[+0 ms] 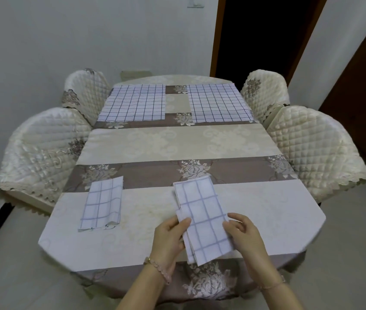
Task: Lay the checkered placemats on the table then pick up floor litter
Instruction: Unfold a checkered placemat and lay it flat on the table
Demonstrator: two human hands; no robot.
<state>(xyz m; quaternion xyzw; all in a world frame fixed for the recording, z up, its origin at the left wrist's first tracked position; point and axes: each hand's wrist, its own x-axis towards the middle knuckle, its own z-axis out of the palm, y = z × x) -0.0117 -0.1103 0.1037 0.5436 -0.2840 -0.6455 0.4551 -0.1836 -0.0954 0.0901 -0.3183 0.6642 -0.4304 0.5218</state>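
- The left hand (pixel 168 238) and right hand (pixel 244 231) each pinch a long edge of a folded checkered placemat (pixel 203 218), fingers curled over the cloth; it rests on the near part of the table, angled, its near end over the edge.
- That cloth is soft, white with a pale blue grid, folded into a narrow rectangle of several layers.
- A second folded placemat (pixel 102 203) lies flat to its left, well apart.
- Two unfolded placemats, left (pixel 132 103) and right (pixel 219 102), lie spread at the far end, darker grid lines, side by side.
- The tablecloth (pixel 173 143) is woven cream damask with brown floral bands.
- Four quilted, lace-trimmed chair covers (pixel 312 148) flank the table; pale walls, a dark doorway (pixel 262 34) behind.
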